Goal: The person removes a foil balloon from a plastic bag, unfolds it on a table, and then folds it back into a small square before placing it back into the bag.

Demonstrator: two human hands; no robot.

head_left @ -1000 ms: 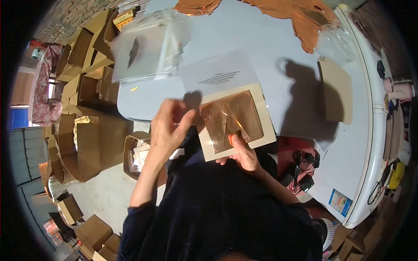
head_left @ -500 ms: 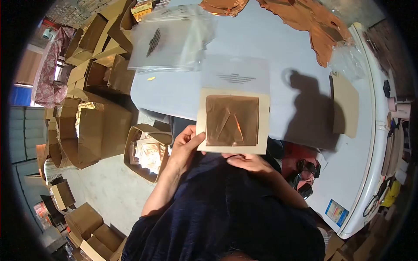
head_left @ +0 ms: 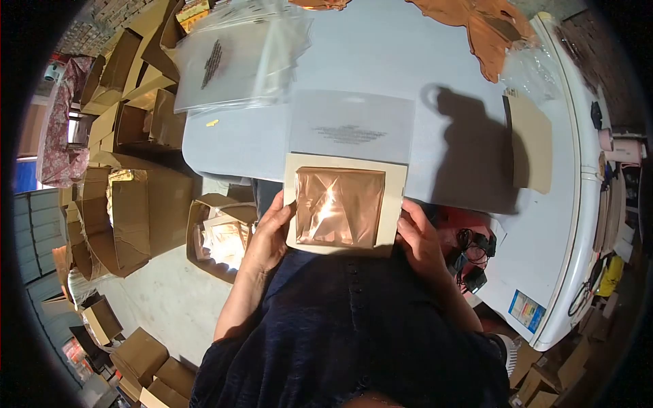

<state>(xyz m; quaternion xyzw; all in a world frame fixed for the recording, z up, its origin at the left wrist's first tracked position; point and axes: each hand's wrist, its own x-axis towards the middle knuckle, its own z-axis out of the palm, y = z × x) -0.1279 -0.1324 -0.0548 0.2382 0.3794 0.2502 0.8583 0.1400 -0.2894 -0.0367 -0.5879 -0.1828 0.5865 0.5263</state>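
A cream card with a square of folded copper-coloured foil (head_left: 340, 207) on it is held over my lap at the table's front edge. My left hand (head_left: 271, 234) grips its left edge, thumb at the front. On its right edge, my right hand (head_left: 420, 234) has its fingers bent against the card. A clear plastic bag (head_left: 350, 129) with small printed text extends from the card's top over the table. Further back at the left lies a stack of clear bags (head_left: 238, 64).
Copper-coloured sheets (head_left: 476, 30) lie at the table's back right, near crumpled clear plastic (head_left: 534, 71). A flat cardboard piece (head_left: 530, 143) is on the right. Open cartons (head_left: 129, 217) stand at the left; a box of foil pieces (head_left: 221, 238) is beside my left arm.
My right hand has moved from under the card to its right edge. The card has shifted slightly left and down, and its foil now catches more light. The view has shifted.
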